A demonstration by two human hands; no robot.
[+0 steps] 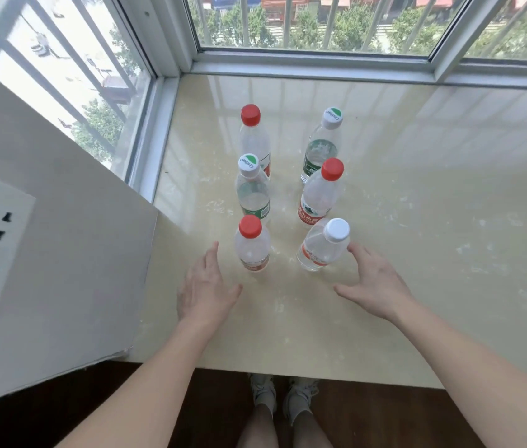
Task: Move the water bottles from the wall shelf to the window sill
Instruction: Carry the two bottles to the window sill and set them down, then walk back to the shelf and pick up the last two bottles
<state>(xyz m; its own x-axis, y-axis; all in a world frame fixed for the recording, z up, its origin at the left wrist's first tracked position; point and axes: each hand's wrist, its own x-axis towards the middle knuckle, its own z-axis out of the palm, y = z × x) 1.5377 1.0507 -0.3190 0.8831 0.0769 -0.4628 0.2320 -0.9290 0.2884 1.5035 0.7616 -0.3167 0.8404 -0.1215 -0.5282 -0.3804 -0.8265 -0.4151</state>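
Bottles (pixel 253 192), six, stand in two rows on the sill (pixel 417 221). Left hand (pixel 205 286) and right hand (pixel 373 286) flank the pair nearest the sill's front edge, fingers (pixel 212 255) spread, holding nothing. White-cap bottle (pixel 322 248) looks tilted; I'd say one brush from my right hand tips it into the others.

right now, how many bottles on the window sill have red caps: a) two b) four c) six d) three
d: red caps top the back left bottle, the middle right bottle and the front left bottle; the other three caps are white or green and white.
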